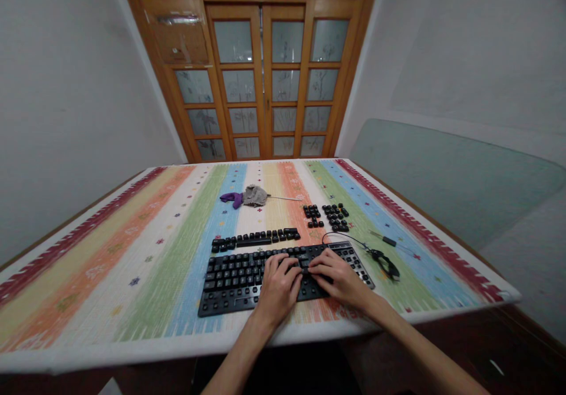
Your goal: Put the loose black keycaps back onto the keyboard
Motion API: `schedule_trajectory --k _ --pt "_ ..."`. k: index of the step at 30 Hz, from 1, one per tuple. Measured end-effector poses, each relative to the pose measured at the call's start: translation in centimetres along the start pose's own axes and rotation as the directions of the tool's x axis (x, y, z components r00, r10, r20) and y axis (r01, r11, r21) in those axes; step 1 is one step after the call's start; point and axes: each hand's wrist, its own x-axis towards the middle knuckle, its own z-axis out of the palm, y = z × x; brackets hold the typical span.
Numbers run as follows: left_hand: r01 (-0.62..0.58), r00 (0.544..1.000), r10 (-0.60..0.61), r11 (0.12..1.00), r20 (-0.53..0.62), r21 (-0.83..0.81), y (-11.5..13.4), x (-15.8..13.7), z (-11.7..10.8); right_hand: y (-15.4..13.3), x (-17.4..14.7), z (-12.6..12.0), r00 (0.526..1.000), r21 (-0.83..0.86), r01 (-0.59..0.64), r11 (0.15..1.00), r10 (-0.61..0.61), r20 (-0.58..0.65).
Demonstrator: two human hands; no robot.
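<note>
A black keyboard [230, 293] lies near the table's front edge, many keycaps fitted on its left part. Bare key stems show along its lower edge and on the right-hand number pad. My left hand [279, 280] is over the middle of the keyboard, fingers curled. My right hand [336, 274] comes in from the right, fingers bent and tips close to the left hand's. Between the fingertips of both hands is a small black keycap [305, 270], partly covered. The keys under my hands are hidden.
Behind the keyboard lies a row of loose keycaps [265, 237] with a long space bar. More loose keycaps [338, 211] sit further right. A coiled cable [385, 263], a thin dark-handled tool [389, 241] and a grey and purple cloth [254, 196] lie on the striped tablecloth [172, 277].
</note>
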Motion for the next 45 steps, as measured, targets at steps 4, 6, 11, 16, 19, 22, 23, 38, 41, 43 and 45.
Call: schedule_trajectory --k 4,6,11,16,19,22,23,38,41,43,45 --pt "-0.008 1.0 0.008 1.0 -0.009 -0.004 0.0 0.1 0.0 0.0 0.0 0.0 1.0 -0.003 0.007 1.0 -0.007 -0.005" --pt "-0.017 1.0 0.017 1.0 -0.01 -0.003 0.0 0.0 0.0 0.0 0.0 0.1 1.0 -0.008 0.01 1.0 -0.01 -0.01" --pt "-0.049 0.999 0.049 0.999 -0.006 0.003 0.2 -0.1 0.0 -0.2 -0.4 0.2 0.999 -0.019 -0.003 1.0 0.002 -0.033" --pt "-0.058 0.998 0.058 0.998 0.018 0.002 0.3 -0.1 -0.2 -0.4 -0.4 0.1 0.999 -0.012 -0.005 1.0 0.005 -0.045" --pt "-0.064 0.998 0.064 0.998 0.022 0.021 0.3 -0.1 -0.2 -0.4 -0.3 0.1 0.999 -0.013 -0.01 1.0 0.01 -0.043" --pt "-0.079 0.997 0.078 0.996 0.021 0.047 0.2 0.0 -0.1 -0.3 -0.2 0.2 0.999 -0.022 -0.008 1.0 0.007 -0.049" --pt "-0.081 0.997 0.08 0.995 0.018 0.051 0.1 0.0 0.0 -0.2 -0.2 0.3 0.998 -0.023 -0.001 1.0 0.0 -0.055" --pt "-0.112 0.994 0.111 0.993 0.016 0.04 -0.3 0.0 0.5 -0.6 -0.6 1.2 0.984 -0.025 0.023 0.999 -0.027 -0.179" --pt "-0.109 0.994 0.108 0.993 0.014 0.048 -0.3 0.0 0.5 -0.4 -0.7 1.5 0.978 0.003 0.0 1.0 0.001 -0.207" --pt "-0.109 0.994 0.109 0.992 0.018 0.058 -0.2 0.0 0.5 -0.4 -0.8 1.6 0.978 0.019 -0.017 1.0 0.02 -0.207" --pt "-0.116 0.993 0.115 0.991 0.021 0.069 -0.2 -0.1 0.6 -0.4 -0.8 1.7 0.978 0.027 -0.031 0.999 0.036 -0.204"
